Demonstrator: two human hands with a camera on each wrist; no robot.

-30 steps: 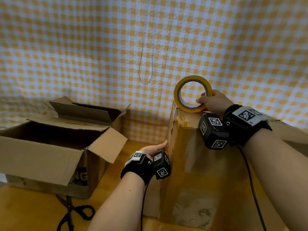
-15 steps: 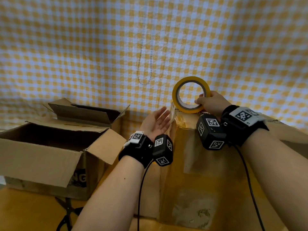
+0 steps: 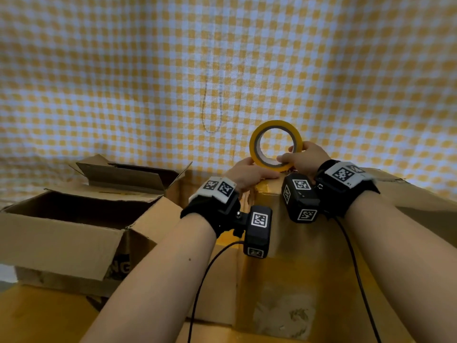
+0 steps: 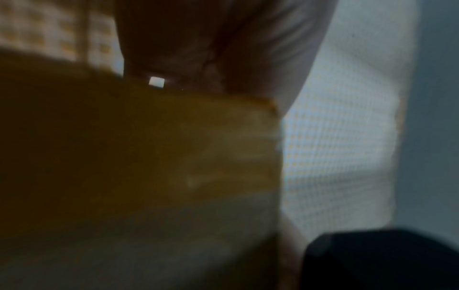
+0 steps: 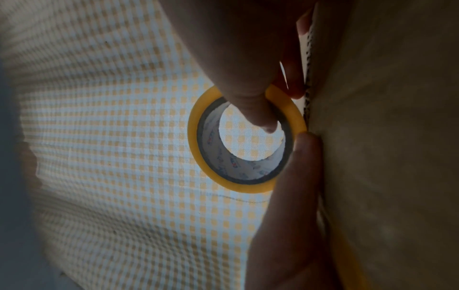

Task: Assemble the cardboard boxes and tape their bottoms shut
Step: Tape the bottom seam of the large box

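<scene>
Yellow tape roll [image 3: 275, 144] is held upright on edge at the top far corner of the upturned cardboard box [image 3: 291, 243], gripped by the right hand [image 3: 305, 158]: a finger is hooked through the core, thumb on the outer rim (clearest in the right wrist view). Left hand [image 3: 247, 174] is laid on the box's top edge just left of the roll, fingers reaching its lower rim; whether tape is pinched cannot be told, left wrist view being blurred. A second, open box [image 3: 74, 226] sits well apart on the left.
</scene>
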